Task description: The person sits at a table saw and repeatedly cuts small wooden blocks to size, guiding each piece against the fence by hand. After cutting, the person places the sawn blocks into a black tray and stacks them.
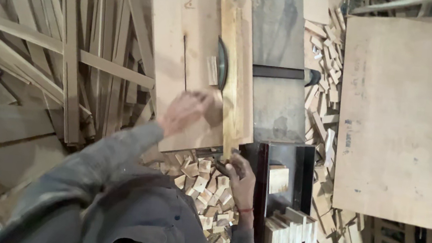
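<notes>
Now our left hand (pixel 183 112), blurred so we cannot tell its grip, hovers over the counter (pixel 171 39); our right hand (pixel 240 177) grips the long plank (pixel 229 60) beside the saw blade (pixel 223 65)

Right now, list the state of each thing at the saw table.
Saw blade: partly raised through the table, spin not discernible.
Small wood block: lying left of the blade.
Long wood strip: flat along the blade's right.
Left hand: blurred, over the board.
Right hand: at the strip's near end, grip unclear.
</notes>
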